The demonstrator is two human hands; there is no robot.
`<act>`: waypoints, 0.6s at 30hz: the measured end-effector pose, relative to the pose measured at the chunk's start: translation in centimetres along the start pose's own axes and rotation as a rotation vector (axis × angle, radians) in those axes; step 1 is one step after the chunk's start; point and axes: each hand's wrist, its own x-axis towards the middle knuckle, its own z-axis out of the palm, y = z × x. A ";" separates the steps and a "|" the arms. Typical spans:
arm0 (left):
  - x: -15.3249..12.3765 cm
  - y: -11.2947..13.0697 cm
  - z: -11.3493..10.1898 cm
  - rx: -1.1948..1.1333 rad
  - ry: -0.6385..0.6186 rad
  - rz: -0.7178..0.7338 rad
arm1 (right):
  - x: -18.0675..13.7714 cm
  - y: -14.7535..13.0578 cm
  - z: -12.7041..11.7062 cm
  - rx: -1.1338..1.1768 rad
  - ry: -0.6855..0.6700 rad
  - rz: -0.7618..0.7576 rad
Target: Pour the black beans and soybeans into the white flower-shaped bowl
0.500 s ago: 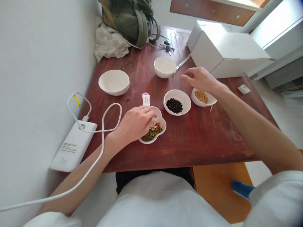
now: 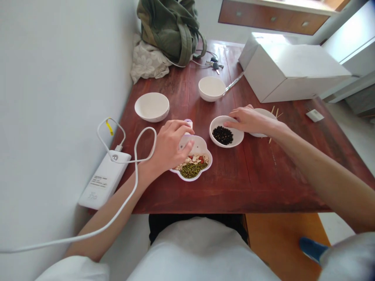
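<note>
My left hand is over the left side of a white flower-shaped dish, its thumb and fingers apart. Green mung beans lie in the front section, with pale seeds and red pieces behind them. Part of the dish is hidden under the hand. At the right rim of a white bowl with black beans, my right hand has its thumb inside and its fingers along the far edge. Another white bowl stands behind this hand, its contents hidden.
Two white bowls stand farther back. Thin wooden sticks poke out near the right bowl. A white box, keys and a green bag are at the back. A power bank and its cable lie left.
My right hand has come down and left onto the rim of the black bean bowl. My left hand has drawn back and opened over the dish. The view has shifted slightly.
</note>
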 end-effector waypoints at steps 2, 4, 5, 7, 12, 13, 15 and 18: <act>-0.2 0.2 0.2 0.030 -0.076 0.034 | -0.1 -0.1 0.2 0.028 0.020 0.009; -0.5 0.4 0.5 0.089 -0.162 0.065 | -0.3 -0.2 0.2 0.051 0.033 0.027; -0.6 0.5 0.7 0.122 -0.199 0.076 | -0.4 -0.4 0.2 0.059 0.038 0.036; -1.0 0.7 1.1 0.184 -0.251 0.085 | -0.4 -0.7 0.1 0.063 0.048 0.047; -1.4 1.6 1.9 0.290 -0.331 0.082 | -0.5 -1.4 0.2 0.075 0.064 0.077; -1.4 1.9 2.0 0.303 -0.334 0.075 | -0.5 -1.4 0.3 0.083 0.071 0.084; -1.2 2.4 2.2 0.332 -0.331 0.049 | -0.5 -1.4 0.7 0.085 0.095 0.089; -0.8 3.0 2.6 0.356 -0.332 0.015 | -0.3 -1.2 1.4 0.045 0.138 0.080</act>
